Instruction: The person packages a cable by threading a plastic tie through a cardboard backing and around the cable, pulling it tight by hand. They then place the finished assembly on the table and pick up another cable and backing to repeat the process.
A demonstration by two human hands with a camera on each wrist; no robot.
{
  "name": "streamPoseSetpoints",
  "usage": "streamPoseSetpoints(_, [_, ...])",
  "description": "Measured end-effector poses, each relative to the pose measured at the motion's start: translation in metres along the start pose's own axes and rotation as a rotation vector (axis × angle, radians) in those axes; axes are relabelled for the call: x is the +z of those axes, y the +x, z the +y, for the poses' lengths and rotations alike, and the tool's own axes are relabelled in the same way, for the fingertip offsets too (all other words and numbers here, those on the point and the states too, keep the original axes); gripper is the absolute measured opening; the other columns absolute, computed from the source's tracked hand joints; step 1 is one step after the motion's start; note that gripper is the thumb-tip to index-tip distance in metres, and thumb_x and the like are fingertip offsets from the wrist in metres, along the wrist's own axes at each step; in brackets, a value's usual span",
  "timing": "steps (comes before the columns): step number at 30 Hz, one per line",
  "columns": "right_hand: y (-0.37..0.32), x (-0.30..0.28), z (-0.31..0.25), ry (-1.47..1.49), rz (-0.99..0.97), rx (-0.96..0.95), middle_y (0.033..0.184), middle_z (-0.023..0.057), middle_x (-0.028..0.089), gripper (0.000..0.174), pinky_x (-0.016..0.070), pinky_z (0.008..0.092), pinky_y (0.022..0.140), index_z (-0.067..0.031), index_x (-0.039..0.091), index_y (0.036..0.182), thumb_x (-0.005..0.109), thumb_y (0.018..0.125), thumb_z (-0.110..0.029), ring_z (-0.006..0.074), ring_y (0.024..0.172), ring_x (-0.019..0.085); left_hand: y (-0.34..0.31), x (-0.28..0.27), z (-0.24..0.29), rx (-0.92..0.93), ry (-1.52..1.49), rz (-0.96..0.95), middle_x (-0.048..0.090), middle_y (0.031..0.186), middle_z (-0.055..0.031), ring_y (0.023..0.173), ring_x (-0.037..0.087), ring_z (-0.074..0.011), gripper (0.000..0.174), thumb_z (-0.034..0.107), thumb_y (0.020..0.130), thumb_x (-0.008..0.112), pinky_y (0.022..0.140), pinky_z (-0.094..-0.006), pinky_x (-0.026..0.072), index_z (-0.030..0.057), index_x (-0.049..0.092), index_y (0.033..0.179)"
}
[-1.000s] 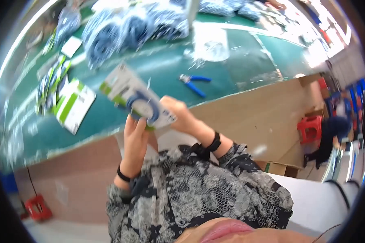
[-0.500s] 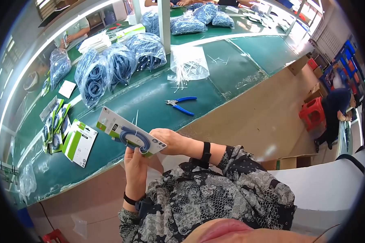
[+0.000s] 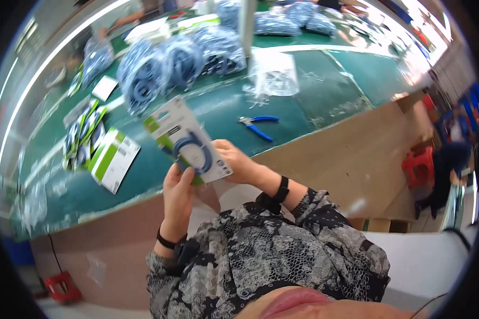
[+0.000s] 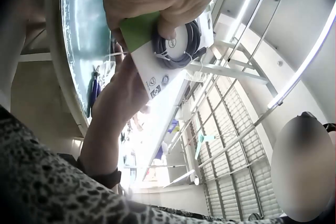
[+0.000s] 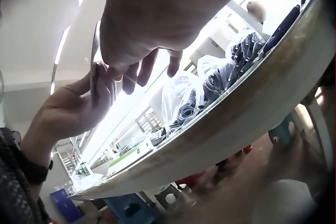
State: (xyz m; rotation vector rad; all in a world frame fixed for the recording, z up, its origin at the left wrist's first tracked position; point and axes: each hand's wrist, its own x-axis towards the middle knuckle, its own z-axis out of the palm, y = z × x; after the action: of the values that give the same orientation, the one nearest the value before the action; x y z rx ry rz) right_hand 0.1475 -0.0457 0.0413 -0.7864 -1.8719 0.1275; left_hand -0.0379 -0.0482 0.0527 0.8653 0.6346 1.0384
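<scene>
A white and green packaging card (image 3: 173, 119) with a coiled blue-grey cable (image 3: 202, 159) on its front is held tilted above the table's front edge. My left hand (image 3: 178, 194) grips its lower left edge, thumb over the front and fingers behind. In the left wrist view a thin white tie (image 4: 164, 55) crosses the coil (image 4: 197, 37). My right hand (image 3: 238, 162) is at the card's right edge, its fingers mostly hidden behind it. In the right wrist view several fingers (image 5: 149, 66) of that hand hang beside the card's back; I cannot tell what it pinches.
Blue-handled cutters (image 3: 261, 127) lie on the green table (image 3: 218, 106). Behind them is a plastic bag (image 3: 274, 74) of white ties. Bags of coiled cables (image 3: 143, 80) stand at the back. Another card (image 3: 114, 159) and a pile of carded cables (image 3: 85, 133) lie left. A red stool (image 3: 418, 165) stands right.
The head view swung away and back, shifting the scene. The card now faces the head camera more fully and stands more upright. Both hands have stayed at it.
</scene>
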Motion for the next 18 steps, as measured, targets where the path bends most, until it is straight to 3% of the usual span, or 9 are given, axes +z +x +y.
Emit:
streamPoseSetpoints(2, [-0.017, 0.011, 0.017, -0.006, -0.198, -0.083, 0.087, 0.0073, 0.06, 0.017, 0.0462, 0.037, 0.081, -0.0042, 0.056, 0.08, 0.065, 0.069, -0.013, 0.0286, 0.088, 0.058, -0.011, -0.01, -0.004, -0.059, 0.066, 0.027, 0.059, 0.11, -0.0054, 0.1, 0.057, -0.0127, 0.026, 0.004, 0.091, 0.052, 0.087, -0.0268, 0.0452, -0.0024, 0.051, 0.116])
streamPoseSetpoints(9, [-0.007, 0.009, 0.006, -0.168, -0.116, -0.174, 0.078, 0.004, 0.054, 0.009, 0.0474, 0.0325, 0.073, -0.0084, 0.052, 0.073, 0.059, 0.067, -0.01, 0.0236, 0.077, 0.055, -0.023, -0.003, -0.017, -0.06, -0.096, -0.06, 0.058, 0.11, -0.006, 0.099, 0.057, -0.0144, 0.026, 0.004, 0.091, 0.051, 0.086, -0.0283, 0.0464, -0.0019, 0.05, 0.117])
streamPoseSetpoints(11, [-0.006, 0.01, 0.002, 0.019, -0.135, -0.154, 0.076, 0.0038, 0.051, 0.009, 0.0468, 0.0301, 0.069, -0.009, 0.049, 0.073, 0.056, 0.069, -0.008, 0.0224, 0.073, 0.052, -0.024, -0.009, -0.018, -0.019, -0.134, -0.119, 0.058, 0.111, -0.0074, 0.1, 0.058, -0.0166, 0.026, 0.007, 0.092, 0.051, 0.087, -0.0315, 0.0468, -0.0005, 0.049, 0.117])
streamPoseSetpoints(18, [-0.009, 0.002, 0.007, -0.136, -0.203, -0.157, 0.078, 0.0047, 0.052, 0.009, 0.0468, 0.0313, 0.066, -0.0088, 0.049, 0.076, 0.056, 0.07, -0.008, 0.024, 0.074, 0.053, -0.009, -0.014, -0.017, 0.006, -0.153, -0.146, 0.059, 0.109, -0.0085, 0.1, 0.058, -0.0185, 0.026, 0.01, 0.093, 0.052, 0.089, -0.0346, 0.047, 0.0, 0.048, 0.117])
